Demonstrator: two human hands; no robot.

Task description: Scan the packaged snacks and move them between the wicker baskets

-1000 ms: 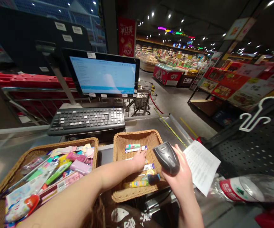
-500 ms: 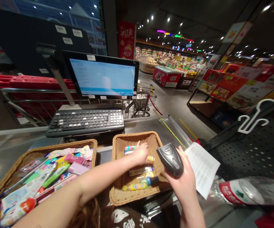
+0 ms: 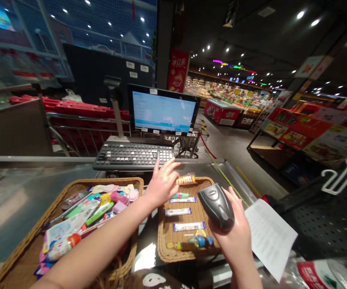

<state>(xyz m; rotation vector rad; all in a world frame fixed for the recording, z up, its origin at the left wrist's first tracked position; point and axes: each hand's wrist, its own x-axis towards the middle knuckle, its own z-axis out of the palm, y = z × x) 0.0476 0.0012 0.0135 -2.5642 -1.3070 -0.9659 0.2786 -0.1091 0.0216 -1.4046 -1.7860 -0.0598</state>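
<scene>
My left hand (image 3: 163,184) reaches across the back of the right wicker basket (image 3: 165,249), close to the keyboard. Between its fingers is a small yellow-and-orange wrapped candy (image 3: 186,179). My right hand (image 3: 235,237) is wrapped around a black handheld barcode scanner (image 3: 217,206), upright over the basket's right side. Inside this basket lie several slim white-and-blue wrapped sticks (image 3: 189,226), a green-and-pink packet (image 3: 180,196), a yellow-wrapped lollipop (image 3: 200,233) and a yellow tube-like item with a blue end (image 3: 183,245).
The left wicker basket (image 3: 66,185) holds many colourful small goods. Behind the baskets are a keyboard (image 3: 135,155) and a lit monitor (image 3: 164,110). A printed paper sheet (image 3: 271,237), a clear plastic bottle (image 3: 326,275) and a white hanger (image 3: 343,176) are on the right.
My left hand has risen from inside the right basket toward the keyboard with the yellow-and-orange candy. My right hand still grips the scanner. The view has swung left.
</scene>
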